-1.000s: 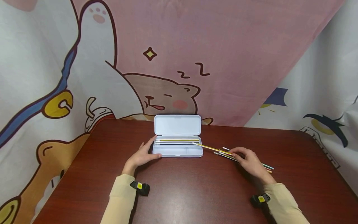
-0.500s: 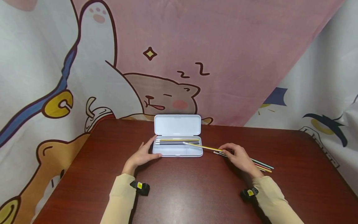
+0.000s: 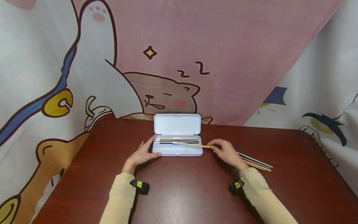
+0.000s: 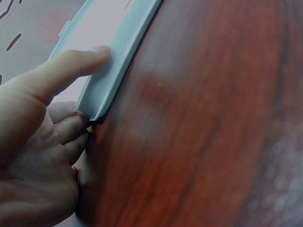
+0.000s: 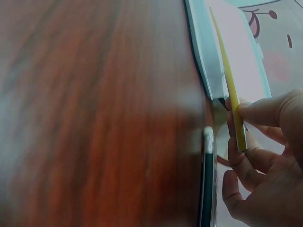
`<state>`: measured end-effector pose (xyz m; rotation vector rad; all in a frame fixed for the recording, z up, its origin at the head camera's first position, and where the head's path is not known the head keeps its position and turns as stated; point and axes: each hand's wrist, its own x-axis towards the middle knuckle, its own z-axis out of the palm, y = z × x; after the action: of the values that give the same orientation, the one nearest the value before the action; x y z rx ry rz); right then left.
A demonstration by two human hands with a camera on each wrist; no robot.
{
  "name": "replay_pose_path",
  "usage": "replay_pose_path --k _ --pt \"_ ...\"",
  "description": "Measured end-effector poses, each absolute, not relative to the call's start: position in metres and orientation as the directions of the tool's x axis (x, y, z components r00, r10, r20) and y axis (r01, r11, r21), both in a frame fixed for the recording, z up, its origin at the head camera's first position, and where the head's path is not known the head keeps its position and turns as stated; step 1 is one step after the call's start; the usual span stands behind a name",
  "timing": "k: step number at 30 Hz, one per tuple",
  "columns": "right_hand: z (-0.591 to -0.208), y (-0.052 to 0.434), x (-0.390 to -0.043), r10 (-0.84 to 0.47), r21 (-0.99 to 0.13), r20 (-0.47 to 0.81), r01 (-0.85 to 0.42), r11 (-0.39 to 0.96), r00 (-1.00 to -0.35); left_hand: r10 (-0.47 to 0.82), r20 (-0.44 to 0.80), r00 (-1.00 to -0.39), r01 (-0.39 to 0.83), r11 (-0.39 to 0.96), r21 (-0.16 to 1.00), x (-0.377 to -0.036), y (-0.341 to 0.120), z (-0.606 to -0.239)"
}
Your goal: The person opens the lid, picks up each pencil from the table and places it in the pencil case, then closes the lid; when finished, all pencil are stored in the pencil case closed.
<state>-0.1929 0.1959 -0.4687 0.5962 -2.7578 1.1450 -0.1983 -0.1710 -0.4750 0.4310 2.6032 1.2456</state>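
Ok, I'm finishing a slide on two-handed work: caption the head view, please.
Left hand gripping an open white pencil case, right hand pinching a yellow pencil that reaches over the case.

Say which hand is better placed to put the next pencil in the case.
Probably the right hand: it pinches a yellow pencil that extends over the open case. The left hand holds the case's left end.

Passage: over table (image 3: 181, 189) between sleeves (image 3: 118, 196) | Block: raised lid (image 3: 177, 124), loose pencils (image 3: 256, 163)
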Motion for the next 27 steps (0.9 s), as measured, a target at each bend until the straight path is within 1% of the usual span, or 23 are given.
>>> replay_pose_path --k 6,12,27 --pt "-0.466 0.179 -0.198 -0.353 -0.641 0.250 -0.428 0.637 -0.901 0.355 -0.069 -0.932 0.167 0.592 0.788 -0.199 -0.171 -0.475" --pt "-0.465 0.165 -0.203 -0.346 -0.638 0.282 -0.444 0.629 -0.895 0.353 -0.062 -0.934 0.171 0.591 0.788 -0.198 -0.171 -0.476" --pt "-0.464 0.130 -0.210 -0.382 -0.634 0.273 -0.464 0.619 -0.883 0.348 -0.062 -0.935 0.166 0.588 0.792 -0.198 -0.170 -0.476"
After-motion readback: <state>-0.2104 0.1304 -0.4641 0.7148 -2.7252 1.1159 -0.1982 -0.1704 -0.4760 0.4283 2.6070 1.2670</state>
